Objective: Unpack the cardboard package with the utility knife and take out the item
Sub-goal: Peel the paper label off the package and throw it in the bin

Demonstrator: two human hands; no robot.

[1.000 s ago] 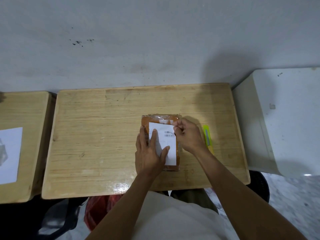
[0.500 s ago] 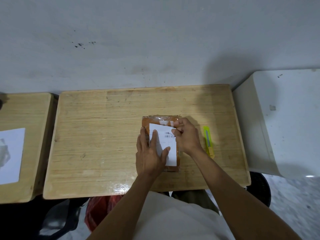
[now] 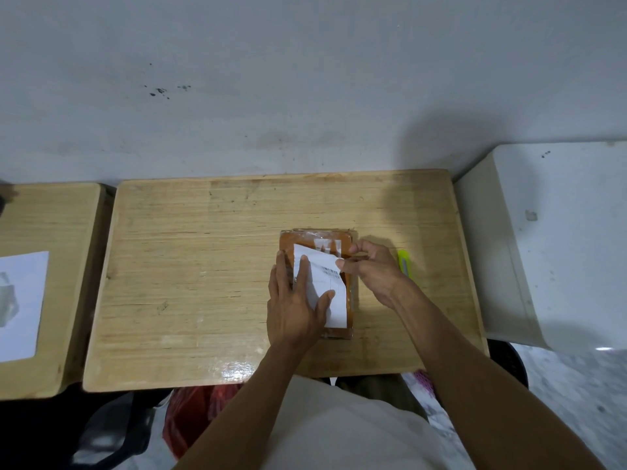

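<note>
A flat brown cardboard package wrapped in clear tape lies on the wooden desk, right of centre. A white shipping label covers its top. My left hand lies flat on the package's left side, fingers straight, thumb on the label. My right hand pinches the label's upper right corner, which is lifted and peeled down from the cardboard. A yellow-green utility knife lies on the desk just right of the package, partly hidden behind my right hand.
A second wooden desk with a white sheet of paper stands at the left. A white cabinet stands at the right. A grey wall runs behind the desks. Below the desk edge are a red bag and a chair.
My right hand has pulled the label's upper right corner down and away from the package, baring torn tape and cardboard at the top. The left hand stays pressed flat.
</note>
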